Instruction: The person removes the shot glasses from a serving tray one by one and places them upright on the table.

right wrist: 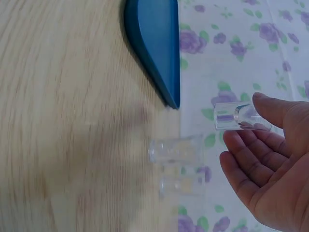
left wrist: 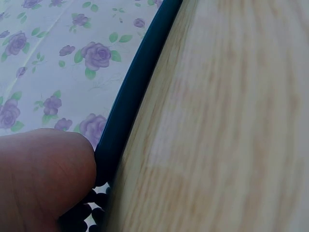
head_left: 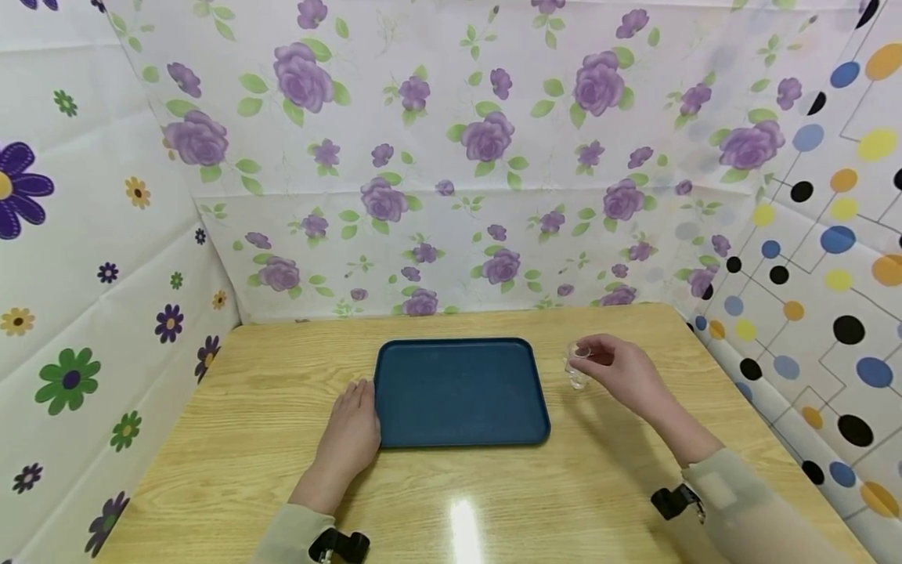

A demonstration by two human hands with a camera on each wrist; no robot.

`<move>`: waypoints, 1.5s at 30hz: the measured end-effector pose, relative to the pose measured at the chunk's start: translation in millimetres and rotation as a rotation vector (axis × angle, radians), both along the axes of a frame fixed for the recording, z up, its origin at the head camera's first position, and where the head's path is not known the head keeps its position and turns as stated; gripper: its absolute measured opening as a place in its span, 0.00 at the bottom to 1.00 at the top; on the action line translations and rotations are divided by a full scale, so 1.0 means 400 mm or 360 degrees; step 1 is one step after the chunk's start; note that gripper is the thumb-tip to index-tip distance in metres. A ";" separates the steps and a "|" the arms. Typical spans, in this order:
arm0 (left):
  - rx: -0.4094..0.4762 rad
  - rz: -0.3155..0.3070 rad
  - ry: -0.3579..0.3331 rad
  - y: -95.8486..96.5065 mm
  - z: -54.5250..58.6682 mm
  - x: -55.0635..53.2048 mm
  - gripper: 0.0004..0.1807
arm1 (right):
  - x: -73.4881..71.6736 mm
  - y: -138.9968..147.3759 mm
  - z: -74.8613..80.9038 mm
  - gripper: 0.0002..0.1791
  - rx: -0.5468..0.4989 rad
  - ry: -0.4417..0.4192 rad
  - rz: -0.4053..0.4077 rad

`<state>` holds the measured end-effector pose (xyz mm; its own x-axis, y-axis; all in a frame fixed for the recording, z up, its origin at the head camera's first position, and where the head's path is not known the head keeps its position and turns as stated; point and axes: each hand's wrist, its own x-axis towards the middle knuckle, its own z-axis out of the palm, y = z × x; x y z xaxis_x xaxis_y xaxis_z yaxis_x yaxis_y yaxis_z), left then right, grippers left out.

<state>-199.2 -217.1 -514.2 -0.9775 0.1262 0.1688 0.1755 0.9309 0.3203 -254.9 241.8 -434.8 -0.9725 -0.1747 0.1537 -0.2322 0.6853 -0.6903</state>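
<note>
A dark blue rectangular tray (head_left: 461, 392) lies on the wooden table. Along its left side rests my left hand (head_left: 358, 423), fingers extended against the edge. In the left wrist view, the thumb (left wrist: 48, 174) lies right at the tray's rim. To the right of the tray, my right hand (head_left: 623, 372) pinches a small clear shot glass (right wrist: 231, 116) between thumb and fingers, raised over the table. Two more clear glasses, a nearer one (right wrist: 176, 151) and another one (right wrist: 182, 185), stand below it in the right wrist view.
The light wooden table (head_left: 232, 470) extends around the tray. A flowered cloth wall (head_left: 437, 157) rises along the back edge. Patterned cloths hang at both sides, with dots on the right cloth (head_left: 838, 274).
</note>
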 end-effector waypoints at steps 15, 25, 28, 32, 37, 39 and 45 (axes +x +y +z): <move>0.0002 0.0014 -0.0026 0.001 0.000 -0.004 0.28 | -0.017 0.097 -0.011 0.33 0.0067 0.0006 -0.0056; -0.0010 0.0013 -0.0039 -0.001 0.003 -0.002 0.28 | -0.016 0.119 -0.014 0.31 0.0067 0.0046 -0.0100; -0.0011 0.0010 -0.0037 0.000 0.004 -0.003 0.28 | -0.016 0.129 -0.020 0.31 0.0066 0.0026 -0.0120; -0.0012 0.0010 -0.0038 0.003 0.003 -0.002 0.28 | -0.022 0.142 -0.037 0.31 0.0067 -0.0006 -0.0142; -0.0001 0.0010 -0.0017 0.004 0.002 -0.001 0.27 | -0.035 0.151 -0.069 0.31 0.0085 -0.0065 -0.0154; -0.0003 0.0010 -0.0013 0.004 0.001 -0.002 0.27 | -0.038 0.153 -0.081 0.31 0.0090 -0.0087 -0.0146; -0.0005 0.0016 -0.0012 0.002 -0.001 -0.002 0.28 | -0.043 0.147 -0.099 0.31 0.0088 -0.0120 -0.0130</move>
<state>-200.0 -216.2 -514.5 -0.9800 0.1170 0.1611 0.1638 0.9337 0.3184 -272.0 300.7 -474.4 -0.9923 -0.1006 0.0720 -0.1230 0.7374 -0.6641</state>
